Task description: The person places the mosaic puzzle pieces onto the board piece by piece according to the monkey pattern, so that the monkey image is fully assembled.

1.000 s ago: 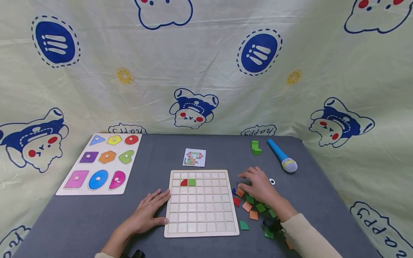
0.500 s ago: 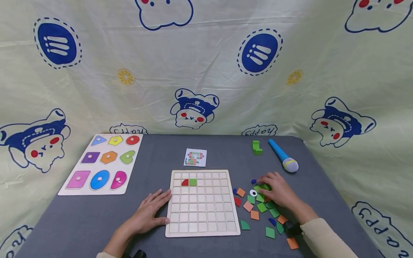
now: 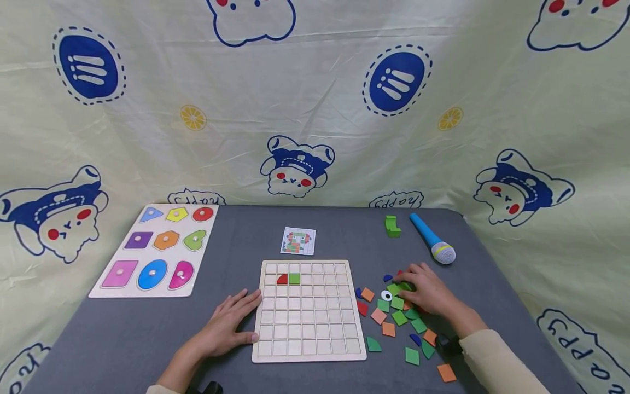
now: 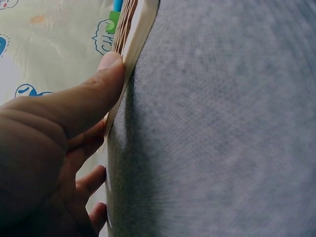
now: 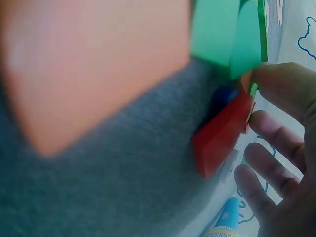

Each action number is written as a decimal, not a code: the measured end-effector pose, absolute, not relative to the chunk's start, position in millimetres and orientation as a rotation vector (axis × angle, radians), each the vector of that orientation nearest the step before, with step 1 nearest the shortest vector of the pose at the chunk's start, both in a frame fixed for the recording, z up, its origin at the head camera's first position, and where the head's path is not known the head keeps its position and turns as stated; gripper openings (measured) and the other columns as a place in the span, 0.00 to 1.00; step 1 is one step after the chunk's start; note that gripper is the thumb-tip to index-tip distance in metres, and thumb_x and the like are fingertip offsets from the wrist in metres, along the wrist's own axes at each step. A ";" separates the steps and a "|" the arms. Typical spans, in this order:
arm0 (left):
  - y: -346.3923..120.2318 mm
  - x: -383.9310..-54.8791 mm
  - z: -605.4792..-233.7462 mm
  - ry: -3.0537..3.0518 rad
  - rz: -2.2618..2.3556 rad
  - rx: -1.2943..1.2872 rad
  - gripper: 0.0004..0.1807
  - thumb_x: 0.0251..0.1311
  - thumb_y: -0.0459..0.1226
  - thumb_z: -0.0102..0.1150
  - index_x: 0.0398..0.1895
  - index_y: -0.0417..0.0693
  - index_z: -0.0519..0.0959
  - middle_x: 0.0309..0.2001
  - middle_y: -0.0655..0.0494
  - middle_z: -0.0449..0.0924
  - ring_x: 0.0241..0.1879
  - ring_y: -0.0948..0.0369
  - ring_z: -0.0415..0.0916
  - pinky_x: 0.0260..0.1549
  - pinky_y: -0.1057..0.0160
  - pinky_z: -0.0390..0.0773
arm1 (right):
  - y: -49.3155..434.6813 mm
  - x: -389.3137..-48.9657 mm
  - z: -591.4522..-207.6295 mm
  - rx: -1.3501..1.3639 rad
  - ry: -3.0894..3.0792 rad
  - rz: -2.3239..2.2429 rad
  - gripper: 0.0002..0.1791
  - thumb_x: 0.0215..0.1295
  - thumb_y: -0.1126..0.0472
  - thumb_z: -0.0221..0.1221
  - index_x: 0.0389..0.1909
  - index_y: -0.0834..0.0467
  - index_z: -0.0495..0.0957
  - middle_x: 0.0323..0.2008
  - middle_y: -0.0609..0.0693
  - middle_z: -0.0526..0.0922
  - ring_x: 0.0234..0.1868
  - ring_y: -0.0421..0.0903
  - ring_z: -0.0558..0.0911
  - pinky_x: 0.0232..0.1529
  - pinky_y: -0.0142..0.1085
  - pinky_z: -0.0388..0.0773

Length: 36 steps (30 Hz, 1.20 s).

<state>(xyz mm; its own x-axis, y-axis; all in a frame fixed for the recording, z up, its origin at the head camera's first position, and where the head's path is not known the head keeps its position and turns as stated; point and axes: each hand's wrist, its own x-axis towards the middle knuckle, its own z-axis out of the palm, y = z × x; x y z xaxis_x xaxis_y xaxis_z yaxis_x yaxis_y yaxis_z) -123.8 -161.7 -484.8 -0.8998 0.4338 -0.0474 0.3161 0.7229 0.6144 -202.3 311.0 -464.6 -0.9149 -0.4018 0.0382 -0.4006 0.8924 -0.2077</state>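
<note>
Well, left hand [image 3: 228, 323] relaxed against the board [image 3: 321, 331], right hand [image 3: 429, 290] among tiles [image 3: 397, 302], its half-hidden grip unclear

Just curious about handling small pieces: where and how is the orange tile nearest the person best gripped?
Probably by two opposite edges, coming from above. The orange tile is square and lies flat on the table, so its straight, parallel sides should suit a pinch. It sits apart from the other pieces; its left looks freest, since the right sleeve passes on the other side.
</note>
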 end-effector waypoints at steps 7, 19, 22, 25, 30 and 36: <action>-162.1 -123.8 -485.2 2.742 0.926 0.610 0.44 0.50 0.51 0.66 0.69 0.46 0.62 0.72 0.52 0.59 0.72 0.43 0.49 0.66 0.33 0.45 | 309.8 -203.9 -461.4 -0.657 2.999 -0.331 0.14 0.56 0.55 0.65 0.44 0.46 0.83 0.36 0.44 0.73 0.38 0.42 0.64 0.36 0.35 0.62; -162.1 -123.5 -483.9 2.737 0.923 0.599 0.44 0.50 0.52 0.66 0.70 0.47 0.62 0.72 0.52 0.58 0.73 0.43 0.48 0.66 0.33 0.45 | 312.9 -200.0 -470.7 -0.584 3.068 -0.372 0.14 0.53 0.51 0.67 0.41 0.49 0.84 0.34 0.44 0.73 0.36 0.42 0.63 0.34 0.33 0.60; -162.0 -123.9 -483.6 2.738 0.920 0.593 0.44 0.50 0.52 0.66 0.70 0.47 0.62 0.72 0.53 0.58 0.73 0.43 0.48 0.66 0.33 0.44 | 313.4 -198.9 -472.1 -0.586 3.074 -0.394 0.14 0.53 0.51 0.67 0.41 0.50 0.84 0.34 0.44 0.73 0.35 0.41 0.62 0.34 0.33 0.59; -161.8 -124.1 -483.5 2.741 0.917 0.593 0.44 0.50 0.51 0.66 0.70 0.47 0.62 0.72 0.53 0.58 0.73 0.44 0.48 0.66 0.34 0.45 | 313.6 -198.7 -472.4 -0.598 3.080 -0.400 0.14 0.53 0.51 0.67 0.41 0.50 0.84 0.34 0.45 0.73 0.35 0.41 0.62 0.34 0.33 0.59; -161.8 -124.1 -484.1 2.738 0.926 0.605 0.44 0.50 0.51 0.66 0.70 0.47 0.62 0.72 0.52 0.58 0.73 0.43 0.48 0.66 0.34 0.45 | 311.7 -198.1 -470.6 -0.610 3.096 -0.396 0.13 0.54 0.51 0.66 0.41 0.50 0.84 0.34 0.44 0.74 0.35 0.41 0.62 0.34 0.32 0.59; -162.0 -124.1 -485.6 2.745 0.918 0.609 0.44 0.49 0.50 0.67 0.69 0.46 0.62 0.72 0.52 0.59 0.72 0.43 0.49 0.66 0.34 0.46 | 293.8 -195.5 -461.4 -0.661 3.124 -0.415 0.14 0.54 0.51 0.67 0.41 0.51 0.83 0.37 0.45 0.77 0.40 0.42 0.67 0.39 0.38 0.68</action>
